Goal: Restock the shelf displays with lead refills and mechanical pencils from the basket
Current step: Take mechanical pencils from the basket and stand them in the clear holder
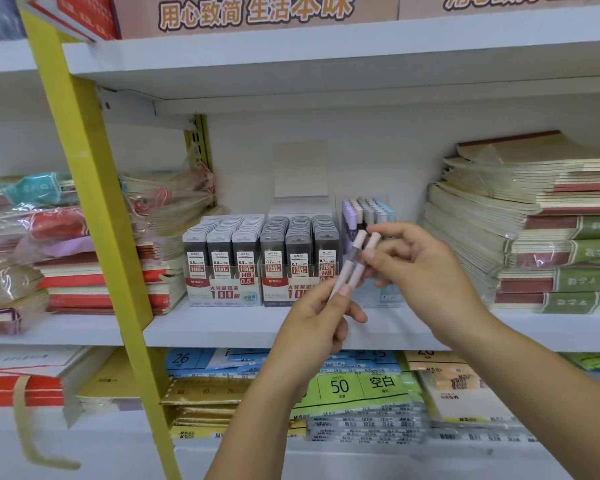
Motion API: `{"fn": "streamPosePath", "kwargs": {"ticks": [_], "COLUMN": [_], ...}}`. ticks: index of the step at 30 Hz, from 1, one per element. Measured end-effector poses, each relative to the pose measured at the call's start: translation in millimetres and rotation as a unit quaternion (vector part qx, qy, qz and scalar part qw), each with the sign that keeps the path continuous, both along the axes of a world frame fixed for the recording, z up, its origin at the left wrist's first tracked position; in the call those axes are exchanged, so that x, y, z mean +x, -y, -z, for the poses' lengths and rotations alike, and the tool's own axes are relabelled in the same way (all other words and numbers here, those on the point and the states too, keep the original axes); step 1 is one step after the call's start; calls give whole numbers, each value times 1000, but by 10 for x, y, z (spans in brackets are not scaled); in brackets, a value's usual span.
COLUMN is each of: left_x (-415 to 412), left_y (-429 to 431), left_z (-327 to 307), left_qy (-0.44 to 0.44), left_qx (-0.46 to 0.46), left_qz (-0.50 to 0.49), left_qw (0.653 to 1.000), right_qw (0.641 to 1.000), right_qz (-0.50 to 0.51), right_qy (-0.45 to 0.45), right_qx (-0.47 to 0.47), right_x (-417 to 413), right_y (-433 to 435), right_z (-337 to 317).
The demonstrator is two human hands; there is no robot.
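Restocking of pencils is in hand: 2 pink mechanical pencils [355, 263] are held tilted before the shelf [222, 327]. They are gripped low by the curled fingers of the left hand [312, 320] and pinched near the caps by the right hand [426, 268]. Next, careful insertion into the pencil display [368, 209] behind is probably needed.

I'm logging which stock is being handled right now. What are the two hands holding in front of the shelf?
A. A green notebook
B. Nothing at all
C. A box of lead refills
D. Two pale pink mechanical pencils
D: the left hand grips the lower ends of the pale pink mechanical pencils, while the right hand pinches them near their caps.
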State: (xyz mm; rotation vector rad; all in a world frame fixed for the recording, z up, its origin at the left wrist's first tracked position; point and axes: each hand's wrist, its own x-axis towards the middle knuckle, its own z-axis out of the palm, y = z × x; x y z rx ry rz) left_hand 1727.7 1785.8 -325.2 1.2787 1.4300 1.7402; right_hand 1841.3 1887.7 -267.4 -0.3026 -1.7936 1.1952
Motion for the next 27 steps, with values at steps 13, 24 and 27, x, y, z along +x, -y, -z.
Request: {"fn": "streamPosePath", "kwargs": {"ticks": [13,24,27], "left_x": [-130,-190,-202], "left_y": [-32,-51,-43], "left_z": [22,75,78], "left_qy": [-39,-27,-29], "left_qx": [-20,-21,-19], "left_qz": [-138,-124,-121], "left_qw": [989,992,992], "right_qw": [946,919,871], "right_qz": [161,205,273], "right_qy": [94,146,145], "right_qx": [265,303,382], "right_x": [-45,-158,-217], "right_y": [-414,-433,-471], "right_z": [-426,-338,-314]}}
